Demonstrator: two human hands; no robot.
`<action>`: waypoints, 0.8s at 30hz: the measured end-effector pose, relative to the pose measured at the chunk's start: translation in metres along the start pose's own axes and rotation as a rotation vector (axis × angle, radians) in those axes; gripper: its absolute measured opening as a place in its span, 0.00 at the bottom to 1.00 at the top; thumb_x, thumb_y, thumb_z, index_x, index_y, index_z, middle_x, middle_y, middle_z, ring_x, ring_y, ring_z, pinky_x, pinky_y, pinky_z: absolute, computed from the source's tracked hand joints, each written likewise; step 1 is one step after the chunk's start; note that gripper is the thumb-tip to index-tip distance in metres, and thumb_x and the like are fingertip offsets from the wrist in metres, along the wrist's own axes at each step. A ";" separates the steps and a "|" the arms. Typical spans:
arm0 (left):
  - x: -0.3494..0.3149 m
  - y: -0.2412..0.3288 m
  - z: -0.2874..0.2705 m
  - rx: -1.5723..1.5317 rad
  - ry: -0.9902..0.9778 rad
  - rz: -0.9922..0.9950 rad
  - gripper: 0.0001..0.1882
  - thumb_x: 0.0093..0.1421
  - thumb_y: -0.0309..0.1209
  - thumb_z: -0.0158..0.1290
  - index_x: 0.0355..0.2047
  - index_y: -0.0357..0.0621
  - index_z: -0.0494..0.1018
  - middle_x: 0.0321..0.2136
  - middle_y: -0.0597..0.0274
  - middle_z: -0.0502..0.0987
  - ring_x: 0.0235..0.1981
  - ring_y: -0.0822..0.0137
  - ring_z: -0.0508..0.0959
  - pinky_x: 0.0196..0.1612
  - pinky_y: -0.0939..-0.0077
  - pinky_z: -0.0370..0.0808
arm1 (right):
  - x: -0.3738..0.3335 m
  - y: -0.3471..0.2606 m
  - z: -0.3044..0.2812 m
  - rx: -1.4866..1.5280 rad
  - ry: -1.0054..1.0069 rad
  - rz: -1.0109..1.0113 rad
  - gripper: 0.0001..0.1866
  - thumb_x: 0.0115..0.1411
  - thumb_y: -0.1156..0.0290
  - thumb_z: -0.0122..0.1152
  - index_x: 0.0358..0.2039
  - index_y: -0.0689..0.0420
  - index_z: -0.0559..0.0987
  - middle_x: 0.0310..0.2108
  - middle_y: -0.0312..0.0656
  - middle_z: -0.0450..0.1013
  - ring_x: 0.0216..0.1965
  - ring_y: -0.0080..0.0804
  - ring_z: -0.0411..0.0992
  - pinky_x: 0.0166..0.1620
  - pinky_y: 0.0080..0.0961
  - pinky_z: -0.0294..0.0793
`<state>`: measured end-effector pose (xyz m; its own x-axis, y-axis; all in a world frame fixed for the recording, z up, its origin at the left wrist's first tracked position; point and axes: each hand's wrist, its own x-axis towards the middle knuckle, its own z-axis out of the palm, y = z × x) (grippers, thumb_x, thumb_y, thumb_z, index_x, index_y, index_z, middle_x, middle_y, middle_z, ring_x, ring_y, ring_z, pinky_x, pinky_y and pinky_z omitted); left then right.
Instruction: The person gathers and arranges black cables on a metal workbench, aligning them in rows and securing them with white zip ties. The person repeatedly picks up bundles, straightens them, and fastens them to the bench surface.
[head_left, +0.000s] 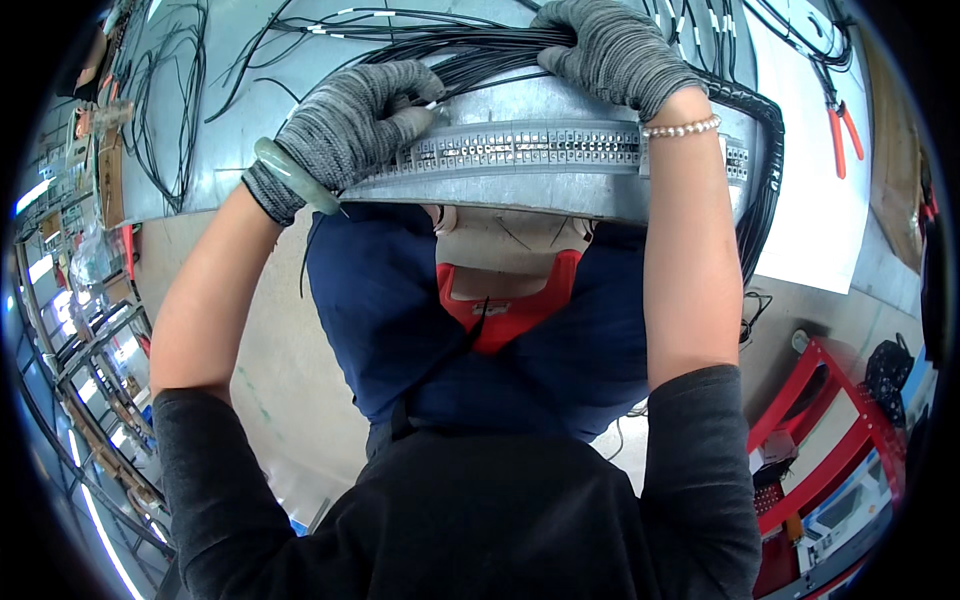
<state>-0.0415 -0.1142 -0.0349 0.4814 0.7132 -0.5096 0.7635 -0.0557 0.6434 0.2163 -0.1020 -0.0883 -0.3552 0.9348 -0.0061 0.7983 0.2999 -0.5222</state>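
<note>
Both my hands wear grey knitted gloves. My right hand [612, 55] is closed around a bundle of black wires [490, 42] at the far side of the work surface. Lower and to the left, my left hand [360, 120] has its fingers curled at the left part of the same bundle. A thin black wire with a small white end runs to its thumb and forefinger, though the grip itself is partly hidden. Just nearer than the wires lies a long grey terminal strip [530, 147] with rows of metal contacts, its left end beside my left hand.
A thick wrapped black cable harness [772, 150] bends down over the table's right side. Red-handled pliers [840, 135] lie on a white sheet [815, 220]. Loose black wires [165, 110] spread at the left. A red metal frame [830, 430] stands at lower right.
</note>
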 end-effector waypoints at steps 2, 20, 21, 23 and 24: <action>0.001 -0.004 0.004 0.089 0.057 0.141 0.13 0.60 0.28 0.51 0.45 0.38 0.74 0.28 0.65 0.75 0.30 0.77 0.72 0.38 0.79 0.73 | 0.000 0.001 0.003 0.076 0.033 -0.022 0.12 0.50 0.66 0.61 0.35 0.55 0.78 0.32 0.49 0.75 0.39 0.46 0.73 0.46 0.36 0.72; 0.000 -0.009 0.015 0.119 0.185 0.092 0.13 0.61 0.29 0.51 0.46 0.40 0.74 0.34 0.59 0.79 0.36 0.72 0.75 0.43 0.77 0.73 | -0.002 -0.004 -0.002 0.164 0.071 0.020 0.13 0.53 0.69 0.60 0.38 0.60 0.73 0.31 0.55 0.74 0.36 0.53 0.73 0.41 0.41 0.71; 0.000 -0.009 0.015 0.134 0.191 0.094 0.13 0.61 0.29 0.51 0.46 0.40 0.74 0.34 0.59 0.79 0.36 0.72 0.75 0.43 0.76 0.73 | -0.003 -0.004 0.001 0.167 0.107 0.002 0.13 0.53 0.69 0.60 0.38 0.60 0.73 0.31 0.55 0.74 0.36 0.53 0.73 0.40 0.40 0.71; 0.002 -0.011 0.018 0.161 0.202 0.099 0.13 0.62 0.30 0.51 0.46 0.40 0.74 0.34 0.59 0.79 0.36 0.72 0.75 0.44 0.76 0.73 | -0.004 -0.003 0.002 0.172 0.126 -0.002 0.13 0.52 0.69 0.61 0.38 0.59 0.73 0.31 0.54 0.74 0.36 0.52 0.73 0.40 0.40 0.71; 0.003 -0.014 0.018 0.143 0.198 0.103 0.14 0.62 0.30 0.51 0.46 0.40 0.74 0.34 0.58 0.79 0.35 0.72 0.75 0.44 0.76 0.73 | -0.003 -0.004 0.002 0.174 0.111 0.011 0.13 0.52 0.70 0.61 0.37 0.59 0.73 0.31 0.54 0.74 0.36 0.52 0.73 0.40 0.40 0.71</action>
<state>-0.0431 -0.1233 -0.0557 0.4767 0.8208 -0.3148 0.7749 -0.2232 0.5914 0.2135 -0.1063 -0.0878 -0.2839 0.9558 0.0765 0.7020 0.2615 -0.6624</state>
